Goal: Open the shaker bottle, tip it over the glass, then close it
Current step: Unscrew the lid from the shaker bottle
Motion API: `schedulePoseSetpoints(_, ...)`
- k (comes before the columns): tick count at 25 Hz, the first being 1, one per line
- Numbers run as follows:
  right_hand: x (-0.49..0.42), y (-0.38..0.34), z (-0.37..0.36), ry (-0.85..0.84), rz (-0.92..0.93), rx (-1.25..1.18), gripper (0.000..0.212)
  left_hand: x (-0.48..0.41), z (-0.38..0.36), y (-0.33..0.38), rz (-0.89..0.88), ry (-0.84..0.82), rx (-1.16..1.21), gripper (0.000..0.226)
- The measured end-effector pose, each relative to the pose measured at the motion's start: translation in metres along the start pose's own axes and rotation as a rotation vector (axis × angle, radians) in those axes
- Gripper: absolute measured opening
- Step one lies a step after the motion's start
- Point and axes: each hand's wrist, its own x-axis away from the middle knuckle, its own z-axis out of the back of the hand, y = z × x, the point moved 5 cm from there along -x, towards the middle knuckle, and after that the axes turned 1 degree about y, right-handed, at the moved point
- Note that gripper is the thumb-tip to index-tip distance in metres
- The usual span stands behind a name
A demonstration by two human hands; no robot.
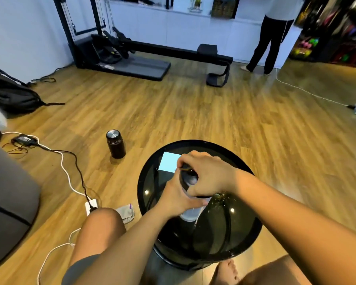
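A clear shaker bottle (pixel 190 214) with a black lid (pixel 186 177) stands on a round black glass table (pixel 245 239). My left hand (pixel 176 197) wraps around the bottle's body just under the lid. My right hand (pixel 203 172) covers the lid from above, fingers curled around its top. A glass (pixel 221 199) shows only as glints just right of the bottle, mostly hidden under my right wrist.
A black flask (pixel 116 144) stands on the wooden floor to the left. Cables and a power strip (pixel 90 206) lie near my left knee, beside a grey cloth (pixel 127 212). A person (pixel 269 38) stands far back right by exercise equipment (pixel 132 56).
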Motion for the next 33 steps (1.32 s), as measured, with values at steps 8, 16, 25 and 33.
schedulePoseSetpoints(8,-0.015,0.014,0.010,0.087,-0.299,0.362,0.068,-0.004,-0.001,-0.008,0.022,0.001,0.025,0.091)
schedulePoseSetpoints(16,-0.006,-0.010,0.016,0.230,0.130,0.046,0.044,-0.001,-0.006,-0.011,0.034,-0.007,0.007,0.089)
schedulePoseSetpoints(25,-0.001,-0.020,-0.001,0.105,0.316,-0.055,0.044,-0.002,-0.004,0.000,-0.039,-0.009,-0.035,0.081)
schedulePoseSetpoints(33,-0.020,0.019,-0.002,0.098,-0.169,0.163,0.053,-0.003,-0.002,-0.007,0.018,-0.001,0.009,0.096)
